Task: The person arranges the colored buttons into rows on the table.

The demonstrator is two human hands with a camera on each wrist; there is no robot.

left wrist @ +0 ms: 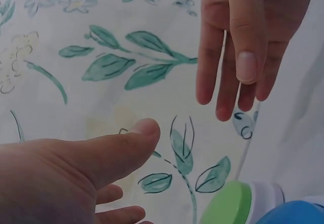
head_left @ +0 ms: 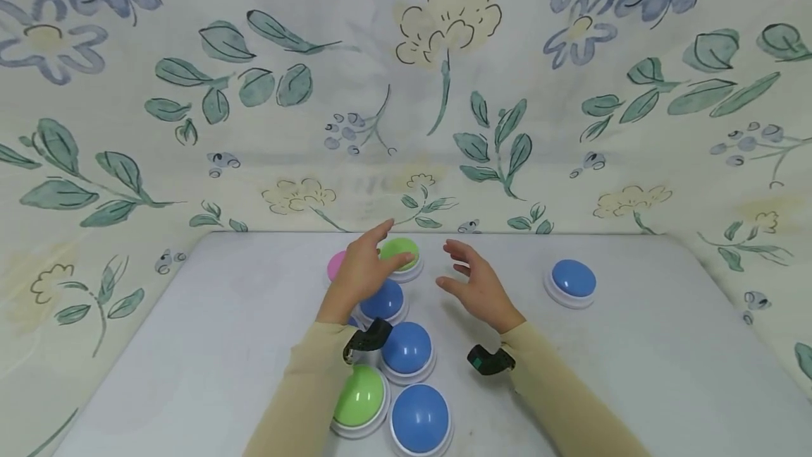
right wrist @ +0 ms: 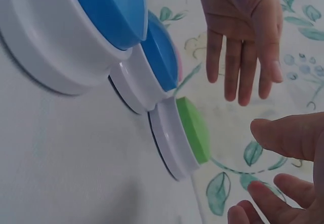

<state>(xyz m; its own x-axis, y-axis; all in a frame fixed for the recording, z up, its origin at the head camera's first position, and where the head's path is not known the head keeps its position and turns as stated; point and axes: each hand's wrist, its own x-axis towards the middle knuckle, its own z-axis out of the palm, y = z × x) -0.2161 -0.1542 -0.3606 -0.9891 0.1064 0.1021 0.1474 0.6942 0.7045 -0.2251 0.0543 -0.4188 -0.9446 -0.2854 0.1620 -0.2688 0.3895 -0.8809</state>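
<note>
Above the worktop (head_left: 222, 344), near its far edge, the left hand (head_left: 361, 270) and right hand (head_left: 480, 289) hung empty, fingers loosely extended, perhaps at this height to avoid pressing the green button (head_left: 404, 246) standing there. One blue button (head_left: 574, 278) stood alone toward the far right corner.

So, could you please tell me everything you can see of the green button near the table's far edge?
The green button has a smooth, domed, bright green top on a wider white round base; both look plastic. It sits upright on the white table beside a blue button; whether their bases touch is hard to tell. In the head view the left grip partly hides it, but the right wrist view shows them apart.
</note>
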